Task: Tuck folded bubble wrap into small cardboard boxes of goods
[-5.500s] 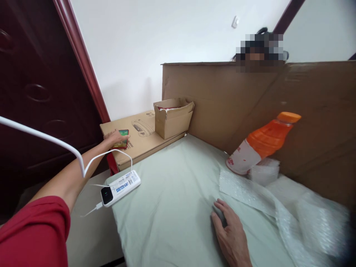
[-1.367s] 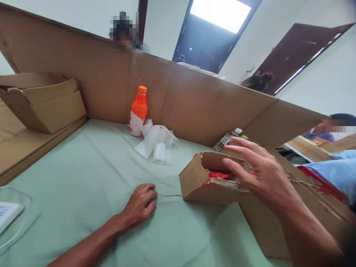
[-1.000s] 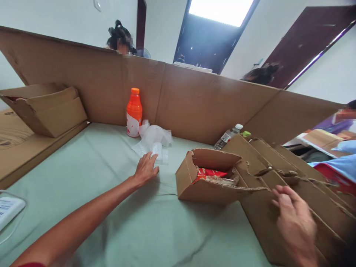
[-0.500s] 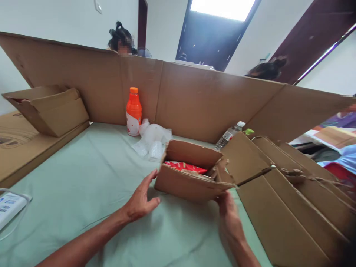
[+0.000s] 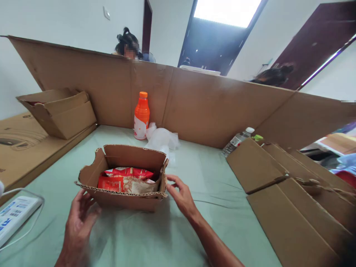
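An open cardboard box (image 5: pixel 125 198) with torn flaps sits on the pale green cloth (image 5: pixel 155 237) in front of me. Red snack packets (image 5: pixel 125 178) lie inside it. My left hand (image 5: pixel 79 220) cups the box's front left corner, fingers curled against the side and thumb under the front edge. My right hand (image 5: pixel 181 195) rests with spread fingers against the box's right side.
A tall cardboard wall (image 5: pixel 211 107) rings the cloth. An orange bottle (image 5: pixel 141 115), bubble wrap (image 5: pixel 162 139) and a water bottle (image 5: pixel 237 140) stand along it. Flattened cardboard (image 5: pixel 280 193) lies right. Another box (image 5: pixel 62 113) on a flat carton (image 5: pixel 16 148) and a white power strip (image 5: pixel 13 219) are left. A person (image 5: pixel 128 45) sits beyond the wall.
The box has slid from the right to the middle-left in front of me. My left hand went to its left corner and my right hand loosened to its right side.
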{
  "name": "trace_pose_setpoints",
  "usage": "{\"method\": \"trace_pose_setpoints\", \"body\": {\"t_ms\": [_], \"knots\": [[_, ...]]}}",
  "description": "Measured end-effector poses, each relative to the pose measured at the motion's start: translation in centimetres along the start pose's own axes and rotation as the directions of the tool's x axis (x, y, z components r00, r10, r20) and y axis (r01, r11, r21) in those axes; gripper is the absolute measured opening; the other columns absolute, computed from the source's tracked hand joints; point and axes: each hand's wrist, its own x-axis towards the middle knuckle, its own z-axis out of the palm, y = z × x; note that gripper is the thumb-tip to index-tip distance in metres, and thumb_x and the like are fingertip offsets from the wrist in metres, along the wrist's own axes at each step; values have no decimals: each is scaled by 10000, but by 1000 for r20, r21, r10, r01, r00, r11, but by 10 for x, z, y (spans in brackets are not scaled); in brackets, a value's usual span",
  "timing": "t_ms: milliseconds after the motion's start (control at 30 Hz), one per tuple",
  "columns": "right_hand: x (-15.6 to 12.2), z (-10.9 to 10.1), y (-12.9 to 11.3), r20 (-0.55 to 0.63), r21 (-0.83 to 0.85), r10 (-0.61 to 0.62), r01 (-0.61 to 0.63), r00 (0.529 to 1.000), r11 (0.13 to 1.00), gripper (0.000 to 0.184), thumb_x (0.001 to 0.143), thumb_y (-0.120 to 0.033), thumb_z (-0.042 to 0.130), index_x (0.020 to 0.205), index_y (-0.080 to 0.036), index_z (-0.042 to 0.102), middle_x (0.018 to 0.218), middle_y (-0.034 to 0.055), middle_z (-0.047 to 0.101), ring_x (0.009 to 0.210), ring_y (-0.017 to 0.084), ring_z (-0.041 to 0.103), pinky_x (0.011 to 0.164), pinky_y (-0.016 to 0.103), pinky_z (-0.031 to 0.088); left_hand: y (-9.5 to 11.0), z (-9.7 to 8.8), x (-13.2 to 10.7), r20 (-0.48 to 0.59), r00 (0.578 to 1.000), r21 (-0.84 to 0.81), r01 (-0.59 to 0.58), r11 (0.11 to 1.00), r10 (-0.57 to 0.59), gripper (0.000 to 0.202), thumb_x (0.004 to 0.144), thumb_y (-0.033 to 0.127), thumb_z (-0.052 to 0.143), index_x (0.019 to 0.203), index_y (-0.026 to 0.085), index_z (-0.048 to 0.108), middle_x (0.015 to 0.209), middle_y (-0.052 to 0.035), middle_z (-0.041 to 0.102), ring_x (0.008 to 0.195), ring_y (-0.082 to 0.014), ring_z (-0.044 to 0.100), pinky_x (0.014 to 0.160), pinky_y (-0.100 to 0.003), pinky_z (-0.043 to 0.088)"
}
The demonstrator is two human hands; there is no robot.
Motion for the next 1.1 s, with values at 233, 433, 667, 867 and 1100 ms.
{"method": "trace_pose_setpoints", "body": {"t_ms": [233,433,667,867,1100], "knots": [[115,16,32,-129,-396,43,-92,991,914,483,833,-256,591,1311,-196,633,1410,148,594,1284,355,525,1051,496,409,-11,12,-10,30,998,2,56,998,-56,837,734,516,742,1458,257,412,1461,-111,513,1363,-373,487,1174,-534,366],[113,-17,50,-122,-574,-2,-69,992,816,346,773,-94,510,990,-203,756,1145,92,741,1149,284,598,1005,423,415,-20,17,-13,-6,998,-17,59,998,-59,765,785,487,697,1453,250,408,1468,-128,515,1388,-360,468,1197,-554,317],[57,-119,59,-164,-746,52,-158,985,647,404,707,-86,492,962,-204,782,1096,154,752,1004,348,665,883,531,456,-42,5,-7,25,995,53,96,994,-97,765,736,461,745,1408,219,470,1421,-122,569,1363,-343,497,1202,-510,323],[118,-59,10,-83,-428,-131,84,988,900,332,798,-286,578,1071,-291,767,1363,64,642,1236,292,595,1071,484,422,-44,3,-5,22,997,75,76,994,-78,782,672,443,796,1373,227,524,1347,-108,628,1305,-366,552,1119,-493,453],[214,9,-31,-243,69,37,-21,969,997,264,808,-422,728,887,-171,743,998,120,731,992,288,664,972,490,492,-31,13,-7,90,993,143,-87,986,74,720,807,349,649,1459,159,411,1497,-180,495,1409,-348,452,1190,-533,344]]}}
